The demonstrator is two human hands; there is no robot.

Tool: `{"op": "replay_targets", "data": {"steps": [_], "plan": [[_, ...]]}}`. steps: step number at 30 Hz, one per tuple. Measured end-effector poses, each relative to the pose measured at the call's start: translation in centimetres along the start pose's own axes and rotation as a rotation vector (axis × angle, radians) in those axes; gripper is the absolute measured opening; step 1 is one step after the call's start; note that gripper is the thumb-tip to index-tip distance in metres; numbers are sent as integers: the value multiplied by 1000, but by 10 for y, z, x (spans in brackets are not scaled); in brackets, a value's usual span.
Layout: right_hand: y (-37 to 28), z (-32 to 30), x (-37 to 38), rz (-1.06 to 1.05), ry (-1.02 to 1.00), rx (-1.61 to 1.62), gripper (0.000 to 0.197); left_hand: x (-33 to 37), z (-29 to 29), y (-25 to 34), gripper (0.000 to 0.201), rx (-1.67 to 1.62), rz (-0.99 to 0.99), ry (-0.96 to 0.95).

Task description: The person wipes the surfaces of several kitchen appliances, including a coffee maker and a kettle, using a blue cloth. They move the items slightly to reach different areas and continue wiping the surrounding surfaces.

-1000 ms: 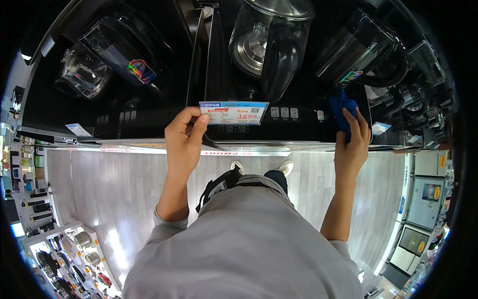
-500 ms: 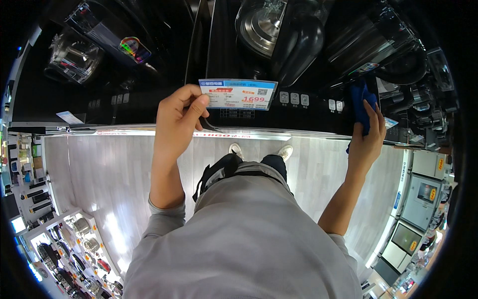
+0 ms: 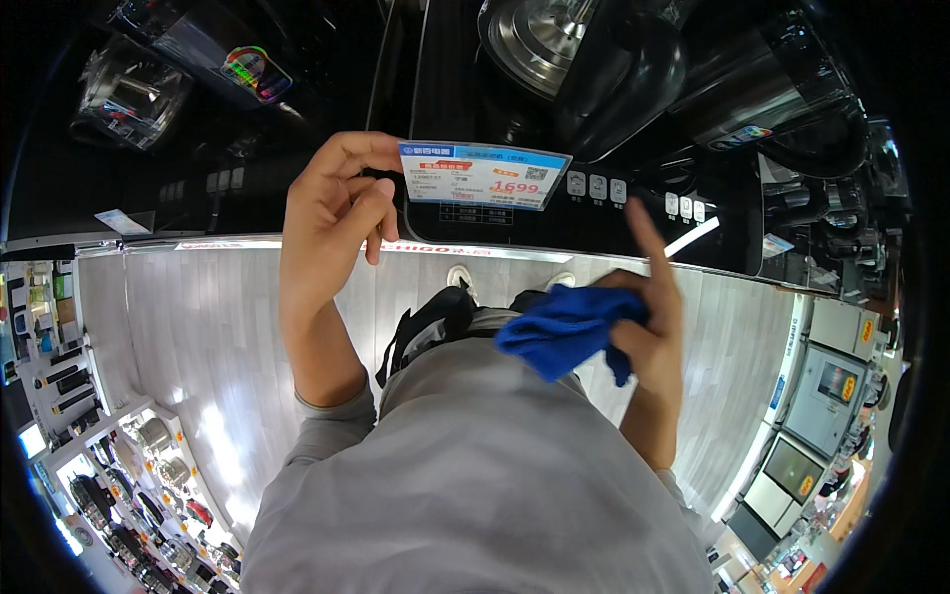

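While the left hand point(image 3: 332, 223) pinches the card's point(image 3: 483, 176) left end, the right hand point(image 3: 643, 317) clutches a cloth point(image 3: 564, 327) below it.

Black display shelf point(image 3: 297, 213) across the top, pale front edge point(image 3: 228, 243) with a lit strip. On it: clear-jar blender point(image 3: 129, 89) far left, dark appliance with a multicolour round sticker point(image 3: 255, 71) beside it, steel-bowled appliance point(image 3: 539, 40) top centre, black jug-shaped appliance point(image 3: 782, 94) to the right. Row of small white buttons point(image 3: 633, 193) on the black panel. Small white label point(image 3: 124, 223) lying on the shelf left. Pale wood-plank floor point(image 3: 188, 337) below. Shelves of cookware point(image 3: 129, 475) lower left, boxy white appliances point(image 3: 821, 396) lower right
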State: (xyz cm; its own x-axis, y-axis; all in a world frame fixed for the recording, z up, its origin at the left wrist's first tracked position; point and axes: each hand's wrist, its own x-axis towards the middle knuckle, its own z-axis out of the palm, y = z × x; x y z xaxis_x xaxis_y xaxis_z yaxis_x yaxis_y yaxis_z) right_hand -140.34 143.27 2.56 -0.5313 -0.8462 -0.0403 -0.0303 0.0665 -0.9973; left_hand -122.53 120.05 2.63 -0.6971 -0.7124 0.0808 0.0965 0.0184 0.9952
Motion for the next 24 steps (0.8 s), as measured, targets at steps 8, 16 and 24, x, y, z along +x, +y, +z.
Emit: {"op": "replay_targets", "data": {"steps": [8, 16, 24], "plan": [[14, 34, 16, 68, -216, 92, 97, 1, -2, -3, 12, 89, -39, -50], [18, 31, 11, 89, -212, 12, 92, 1, -5, -2, 2, 72, -39, -119], [14, 27, 6, 127, -234, -5, 90, 2, -11, -3, 3, 25, -67, -206]]}}
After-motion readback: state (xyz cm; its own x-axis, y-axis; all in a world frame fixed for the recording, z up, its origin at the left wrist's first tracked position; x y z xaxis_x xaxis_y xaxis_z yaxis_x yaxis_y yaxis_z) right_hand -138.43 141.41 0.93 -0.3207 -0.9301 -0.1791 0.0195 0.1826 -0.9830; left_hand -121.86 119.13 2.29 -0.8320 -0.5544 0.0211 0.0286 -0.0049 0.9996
